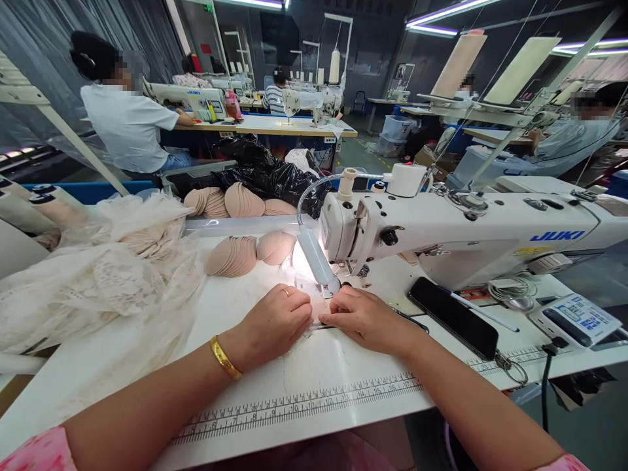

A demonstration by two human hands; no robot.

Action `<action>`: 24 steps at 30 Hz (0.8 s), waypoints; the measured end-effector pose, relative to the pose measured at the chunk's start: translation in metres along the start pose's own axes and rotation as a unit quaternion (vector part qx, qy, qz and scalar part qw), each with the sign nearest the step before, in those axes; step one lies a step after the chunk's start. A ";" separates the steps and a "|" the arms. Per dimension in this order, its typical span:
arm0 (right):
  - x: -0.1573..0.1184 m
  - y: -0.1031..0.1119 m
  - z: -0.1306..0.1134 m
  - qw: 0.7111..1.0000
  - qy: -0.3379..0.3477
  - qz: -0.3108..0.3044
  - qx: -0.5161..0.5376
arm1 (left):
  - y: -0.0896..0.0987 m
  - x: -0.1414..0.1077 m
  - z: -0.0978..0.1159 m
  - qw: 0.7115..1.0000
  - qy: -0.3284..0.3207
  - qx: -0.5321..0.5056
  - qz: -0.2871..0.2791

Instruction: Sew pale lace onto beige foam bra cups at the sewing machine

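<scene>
My left hand (275, 320) is closed in a pinch on the white table just in front of the sewing machine (387, 222). Close beside it, my right hand (370, 317) has its fingers bent and drawn together near the needle area. Something pale and thin lies between the fingertips, too small and glared to name. A lit lamp (316, 258) on a bendy neck shines just beyond the hands. Behind them sit a stack of beige bra cups (233, 256) and another beige cup pile (275, 247). A dark slender tool (412, 320) lies by my right wrist.
Cream lace fabric (108, 281) is heaped at left. A black phone (454, 317), a white pen (485, 311) and a control box (574, 320) lie at right. A printed ruler (294, 412) runs along the table's front. Further cups (243, 199) stand behind; other people sit at machines.
</scene>
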State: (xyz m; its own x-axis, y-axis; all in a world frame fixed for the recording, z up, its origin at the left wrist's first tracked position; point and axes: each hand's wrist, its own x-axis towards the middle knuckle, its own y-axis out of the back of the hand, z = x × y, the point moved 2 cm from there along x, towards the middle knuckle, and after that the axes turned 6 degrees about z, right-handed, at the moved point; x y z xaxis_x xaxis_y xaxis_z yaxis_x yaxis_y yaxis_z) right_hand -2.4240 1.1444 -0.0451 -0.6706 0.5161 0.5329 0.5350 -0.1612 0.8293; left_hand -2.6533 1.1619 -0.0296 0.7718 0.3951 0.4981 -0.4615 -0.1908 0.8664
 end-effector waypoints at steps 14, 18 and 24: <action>-0.002 0.005 0.001 0.996 -0.007 -0.036 0.076 | -0.011 0.002 0.002 1.000 0.000 -0.008 -0.004; 0.000 0.007 0.002 0.997 -0.040 -0.030 0.057 | -0.013 0.001 0.000 0.999 0.006 -0.033 0.016; -0.002 0.001 0.007 0.997 -0.074 -0.009 0.023 | -0.017 0.005 -0.005 0.997 0.002 -0.064 0.029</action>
State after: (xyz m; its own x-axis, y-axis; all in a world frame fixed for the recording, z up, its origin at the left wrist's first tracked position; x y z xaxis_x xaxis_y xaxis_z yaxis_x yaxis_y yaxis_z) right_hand -2.4189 1.1493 -0.0465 -0.5994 0.6376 0.4838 0.5482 -0.1134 0.8286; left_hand -2.6435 1.1712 -0.0420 0.7405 0.3894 0.5478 -0.5585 -0.0969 0.8239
